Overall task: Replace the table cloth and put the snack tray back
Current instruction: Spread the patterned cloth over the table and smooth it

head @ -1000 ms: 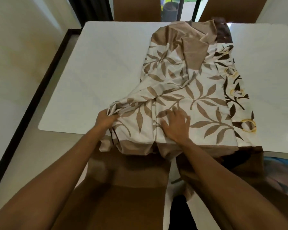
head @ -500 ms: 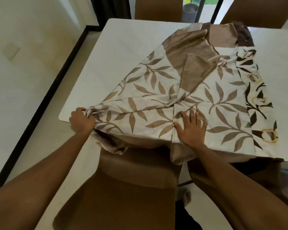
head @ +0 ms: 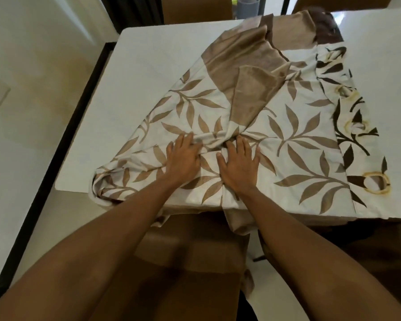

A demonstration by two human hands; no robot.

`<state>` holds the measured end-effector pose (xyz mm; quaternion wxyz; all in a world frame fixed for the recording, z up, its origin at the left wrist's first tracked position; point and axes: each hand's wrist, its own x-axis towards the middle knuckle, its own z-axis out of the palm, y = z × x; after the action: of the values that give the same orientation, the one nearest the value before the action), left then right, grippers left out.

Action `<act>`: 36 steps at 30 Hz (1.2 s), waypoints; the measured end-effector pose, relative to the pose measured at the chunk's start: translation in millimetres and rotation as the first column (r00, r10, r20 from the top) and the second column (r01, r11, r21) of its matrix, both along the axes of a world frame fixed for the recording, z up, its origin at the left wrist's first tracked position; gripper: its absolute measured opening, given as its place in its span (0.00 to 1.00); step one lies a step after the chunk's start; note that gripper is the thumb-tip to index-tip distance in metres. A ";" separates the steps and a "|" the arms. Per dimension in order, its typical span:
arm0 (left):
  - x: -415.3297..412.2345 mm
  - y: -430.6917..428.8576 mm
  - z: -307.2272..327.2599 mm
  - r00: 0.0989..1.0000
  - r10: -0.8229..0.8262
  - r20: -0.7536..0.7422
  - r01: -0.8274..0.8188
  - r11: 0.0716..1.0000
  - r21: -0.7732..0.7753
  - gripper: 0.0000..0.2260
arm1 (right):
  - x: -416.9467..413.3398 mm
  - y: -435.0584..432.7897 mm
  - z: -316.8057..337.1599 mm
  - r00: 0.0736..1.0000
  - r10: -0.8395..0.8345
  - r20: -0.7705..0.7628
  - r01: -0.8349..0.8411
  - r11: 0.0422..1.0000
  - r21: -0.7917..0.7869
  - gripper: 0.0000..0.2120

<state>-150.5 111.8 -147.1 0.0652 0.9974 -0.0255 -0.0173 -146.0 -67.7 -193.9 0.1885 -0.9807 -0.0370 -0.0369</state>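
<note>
A white rectangular table [head: 134, 72] fills the middle. A brown padded chair [head: 190, 262] stands at its near edge, and two brown chair backs [head: 195, 8] stand at the far edge. At left, a black strip [head: 63, 144] crosses the pale tiled floor [head: 33, 66].

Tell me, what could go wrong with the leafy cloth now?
1. The table cloth is bunched into a twisted ridge just past the left hand and right hand. Smoothing over it may press in a crease.
2. Its near edge hangs off the table over the chair, so a tug toward the person might slide it off.
3. It lies skewed, leaving the table's left side bare, so it could end up crooked.
</note>
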 end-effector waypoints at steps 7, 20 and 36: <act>36.2 37.8 24.9 0.981 0.194 0.016 -0.193 0.980 -0.038 0.23 | -3.6 -4.8 1.1 0.999 0.050 -0.004 -0.050 0.999 -0.005 0.27; 64.7 219.1 38.3 0.847 0.513 -0.142 -0.509 0.702 -0.499 0.20 | 24.2 107.5 33.2 0.999 -0.046 -0.005 0.046 0.999 -0.023 0.20; 117.1 366.4 56.6 0.925 0.321 -0.206 -0.373 0.872 -0.317 0.26 | 50.5 222.2 26.7 0.937 -0.264 -0.229 0.260 0.964 -0.044 0.25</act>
<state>-33.4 478.2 -90.5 0.2456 0.9538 0.1564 -0.0738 -95.5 154.5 -167.2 0.1784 -0.9756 0.1160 0.0541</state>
